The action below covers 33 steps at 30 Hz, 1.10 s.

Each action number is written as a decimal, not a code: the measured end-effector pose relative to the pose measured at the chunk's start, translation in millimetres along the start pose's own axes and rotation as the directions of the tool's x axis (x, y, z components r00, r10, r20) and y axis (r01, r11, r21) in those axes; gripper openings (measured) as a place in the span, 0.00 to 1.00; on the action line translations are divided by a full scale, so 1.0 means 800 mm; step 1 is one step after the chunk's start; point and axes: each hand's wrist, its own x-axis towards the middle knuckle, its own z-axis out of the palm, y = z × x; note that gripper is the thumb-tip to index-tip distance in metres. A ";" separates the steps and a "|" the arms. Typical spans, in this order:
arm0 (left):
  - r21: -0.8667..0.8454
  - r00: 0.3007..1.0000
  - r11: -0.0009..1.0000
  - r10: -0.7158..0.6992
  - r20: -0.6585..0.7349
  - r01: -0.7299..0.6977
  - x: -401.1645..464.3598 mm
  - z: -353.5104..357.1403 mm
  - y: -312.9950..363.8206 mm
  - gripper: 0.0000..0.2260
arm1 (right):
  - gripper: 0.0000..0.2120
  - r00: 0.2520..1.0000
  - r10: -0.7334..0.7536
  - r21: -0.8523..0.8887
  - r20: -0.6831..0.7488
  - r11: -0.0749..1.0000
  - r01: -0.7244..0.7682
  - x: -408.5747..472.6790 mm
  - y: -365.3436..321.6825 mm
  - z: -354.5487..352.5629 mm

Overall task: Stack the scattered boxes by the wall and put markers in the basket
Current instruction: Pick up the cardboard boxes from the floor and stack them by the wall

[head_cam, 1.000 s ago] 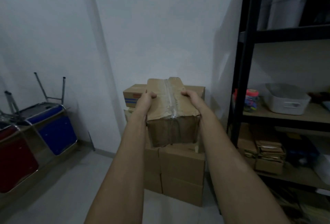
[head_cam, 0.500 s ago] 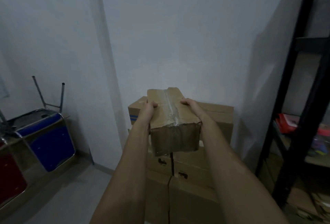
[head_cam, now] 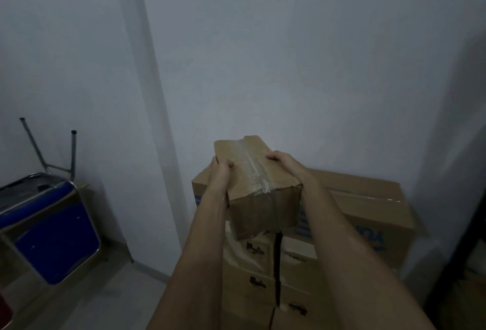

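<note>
I hold a small taped cardboard box out in front of me with both hands. My left hand grips its left side, thumb on top. My right hand grips its right side, thumb over the top edge. The box hangs above a stack of cardboard boxes against the white wall. The stack's top box is wide, with blue print on its front. No markers or basket are in view.
An upturned blue chair with its metal legs in the air stands at the left by the wall. A dark shelf post shows at the right edge. Bare grey floor lies left of the stack.
I have come closer to the stack, which now fills more of the lower view. The shelf has slid out to the right edge. Both hands keep the same grip on the box.
</note>
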 end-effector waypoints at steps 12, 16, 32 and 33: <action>-0.312 0.991 0.949 -0.080 -0.110 0.042 0.129 0.062 -0.015 0.29 | 0.35 0.977 0.167 -0.169 0.130 0.975 -0.144 0.200 -0.004 -0.033; -0.316 0.978 0.945 -0.136 -0.157 0.080 0.156 0.083 -0.029 0.31 | 0.42 0.956 0.219 -0.197 0.196 0.964 -0.180 0.253 0.006 -0.040; 0.043 0.905 0.935 0.353 -0.239 -0.353 0.170 0.085 -0.049 0.21 | 0.24 0.974 0.108 -0.219 0.201 0.974 -0.063 0.245 -0.002 -0.053; 0.082 0.886 0.906 0.423 -0.190 -0.415 0.170 0.082 -0.047 0.19 | 0.21 0.986 0.060 -0.229 0.154 0.973 -0.023 0.238 -0.005 -0.053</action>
